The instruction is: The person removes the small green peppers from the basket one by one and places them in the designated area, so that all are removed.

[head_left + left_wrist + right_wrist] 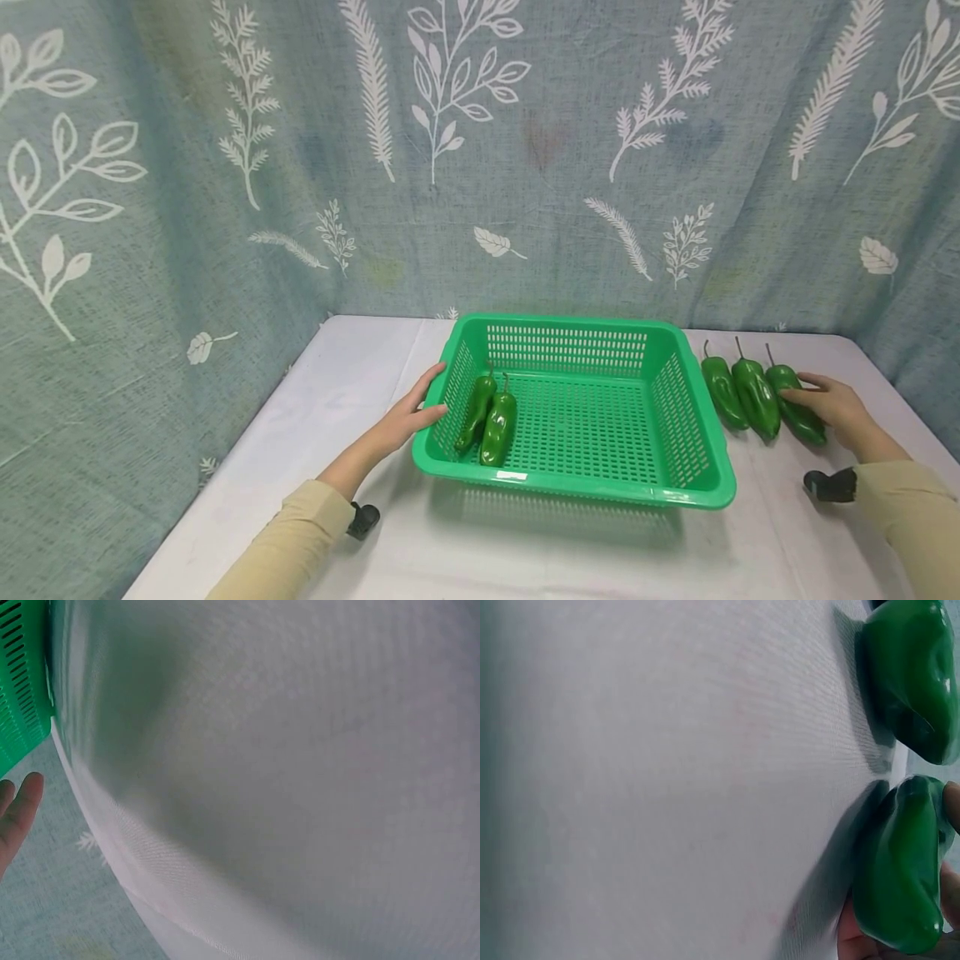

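A green plastic basket (577,492) with slotted walls stands mid-table. Two long green peppers, one (477,410) beside the other (498,429), lie at its left end. My left hand (405,417) is at the basket's left rim, thumb and fingers spread; in the left wrist view only some fingertips (26,802) show near the basket. To the basket's right, my right hand (836,410) grips the outermost green pepper (802,419), with fingers on both sides of it in the right wrist view. Two more peppers, a middle one (756,400) and a left one (722,392), lie beside it.
A white cloth (360,358) covers the table. Blue-grey curtains (525,250) with white leaf patterns hang behind it and along the sides. Dark wrist devices (364,521) sit below both sleeves.
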A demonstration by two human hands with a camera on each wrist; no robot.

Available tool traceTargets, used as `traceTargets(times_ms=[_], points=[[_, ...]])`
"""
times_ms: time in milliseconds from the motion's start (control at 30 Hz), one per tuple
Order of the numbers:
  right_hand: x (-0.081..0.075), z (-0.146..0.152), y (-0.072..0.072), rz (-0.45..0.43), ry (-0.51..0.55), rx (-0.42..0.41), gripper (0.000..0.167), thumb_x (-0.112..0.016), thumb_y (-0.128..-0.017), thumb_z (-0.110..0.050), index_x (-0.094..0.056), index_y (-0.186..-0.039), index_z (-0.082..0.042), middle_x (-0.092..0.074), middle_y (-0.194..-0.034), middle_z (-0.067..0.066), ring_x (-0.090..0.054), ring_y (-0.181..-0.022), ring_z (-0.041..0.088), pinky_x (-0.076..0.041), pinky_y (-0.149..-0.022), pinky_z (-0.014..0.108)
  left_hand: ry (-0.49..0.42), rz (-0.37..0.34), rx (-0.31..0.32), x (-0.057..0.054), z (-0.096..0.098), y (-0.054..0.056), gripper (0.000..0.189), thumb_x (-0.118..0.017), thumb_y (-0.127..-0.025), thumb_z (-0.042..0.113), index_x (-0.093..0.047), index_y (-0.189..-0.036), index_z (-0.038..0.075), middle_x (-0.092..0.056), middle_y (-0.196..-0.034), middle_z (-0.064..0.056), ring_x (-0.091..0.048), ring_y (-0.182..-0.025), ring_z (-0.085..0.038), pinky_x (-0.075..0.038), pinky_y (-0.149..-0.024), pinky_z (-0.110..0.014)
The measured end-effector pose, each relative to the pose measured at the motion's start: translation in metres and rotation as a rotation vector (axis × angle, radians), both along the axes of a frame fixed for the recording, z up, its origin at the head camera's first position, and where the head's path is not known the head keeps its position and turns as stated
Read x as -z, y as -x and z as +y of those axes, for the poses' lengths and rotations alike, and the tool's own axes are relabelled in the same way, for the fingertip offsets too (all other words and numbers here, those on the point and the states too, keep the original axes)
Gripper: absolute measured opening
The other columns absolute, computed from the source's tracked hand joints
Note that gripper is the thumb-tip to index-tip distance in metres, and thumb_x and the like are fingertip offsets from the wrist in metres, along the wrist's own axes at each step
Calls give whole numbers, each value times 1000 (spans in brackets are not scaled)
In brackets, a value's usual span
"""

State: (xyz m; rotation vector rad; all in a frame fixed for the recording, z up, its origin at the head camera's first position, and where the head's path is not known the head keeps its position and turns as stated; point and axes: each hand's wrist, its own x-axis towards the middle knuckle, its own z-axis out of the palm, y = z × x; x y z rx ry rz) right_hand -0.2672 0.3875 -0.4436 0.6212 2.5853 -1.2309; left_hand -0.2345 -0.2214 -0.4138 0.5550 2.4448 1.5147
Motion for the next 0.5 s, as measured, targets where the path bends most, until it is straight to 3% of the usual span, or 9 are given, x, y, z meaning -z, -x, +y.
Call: traceTargets(times_ms=[200, 367, 500], points=[[0, 5, 0, 7, -15, -5, 84, -47, -90, -45, -6, -143, 5, -7, -141, 39, -16, -127, 55, -23, -99, 62, 7, -16, 2, -5, 2, -2, 67, -45, -93, 24, -7, -148, 23, -8, -152, -15, -15, -136, -40, -22, -103, -60], [2, 9, 1, -3, -13, 7, 84, -48, -89, -46, -7, -143, 5, -7, -142, 38, -19, -126, 54, -27, -99, 61, -3, -18, 10, -18, 6, -10, 68, -45, -93, 20, -6, -149, 16, -7, -152, -19, -13, -136, -43, -20, -102, -63], [3, 11, 1, -5, -10, 13, 85, -48, -89, -46, -8, -143, 5, -7, -142, 37, -19, -126, 54, -27, -99, 60, 10, -9, 3, -11, 4, -6, 68, -45, -93, 25, -7, -149, 21, -7, -152, -16, -14, -136, -41, -20, -102, -62]])
